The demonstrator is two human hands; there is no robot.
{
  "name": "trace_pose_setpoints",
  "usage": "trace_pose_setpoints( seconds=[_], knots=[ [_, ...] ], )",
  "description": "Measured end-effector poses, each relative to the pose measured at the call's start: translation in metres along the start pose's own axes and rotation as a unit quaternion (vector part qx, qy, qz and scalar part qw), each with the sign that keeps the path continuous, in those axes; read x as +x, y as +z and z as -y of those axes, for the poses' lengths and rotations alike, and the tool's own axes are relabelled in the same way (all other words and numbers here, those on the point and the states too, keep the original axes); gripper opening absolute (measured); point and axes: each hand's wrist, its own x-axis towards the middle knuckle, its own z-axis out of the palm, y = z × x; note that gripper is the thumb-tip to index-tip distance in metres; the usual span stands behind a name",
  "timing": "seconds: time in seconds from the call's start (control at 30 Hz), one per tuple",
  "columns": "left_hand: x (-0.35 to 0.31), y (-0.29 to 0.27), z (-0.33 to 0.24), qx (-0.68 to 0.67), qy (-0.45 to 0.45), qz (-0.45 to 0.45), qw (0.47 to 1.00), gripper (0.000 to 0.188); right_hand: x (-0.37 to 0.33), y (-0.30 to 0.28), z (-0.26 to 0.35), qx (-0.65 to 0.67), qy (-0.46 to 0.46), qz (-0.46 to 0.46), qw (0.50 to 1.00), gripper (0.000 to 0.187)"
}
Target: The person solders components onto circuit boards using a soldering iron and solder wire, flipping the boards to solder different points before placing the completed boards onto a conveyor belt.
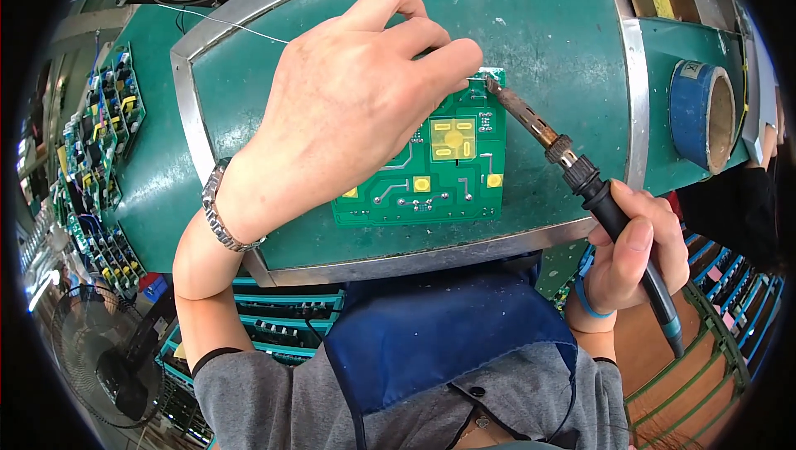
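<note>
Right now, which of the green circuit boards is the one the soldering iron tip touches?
The green circuit board lying solder-side up on the green mat, under the left hand. The right hand holds the soldering iron to its top edge. The other boards stand racked at far left.

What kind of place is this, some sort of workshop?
Most likely an electronics assembly or repair bench. The right hand holds a soldering iron with its tip at a green circuit board that the left hand steadies, and more populated circuit boards stand racked at the left.

Left hand (356, 102) pressing on green circuit board (439, 176); right hand (634, 251) gripping soldering iron (572, 160), tip touching board's upper right edge; blue tape roll (701, 114) well right of board.
</note>
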Motion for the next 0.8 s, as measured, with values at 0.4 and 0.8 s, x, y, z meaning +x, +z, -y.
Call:
trace_pose_setpoints(
  seconds=[0.4,0.8],
  knots=[
    [0.003,0.002,-0.008,0.065,0.009,0.006,0.998,0.014,0.000,-0.001,0.003,-0.021,-0.013,0.006,1.000,0.035],
    [0.001,-0.005,0.005,-0.055,0.000,-0.077,0.996,0.007,-0.016,-0.036,-0.004,-0.044,0.046,-0.280,0.958,0.038]
  ],
)
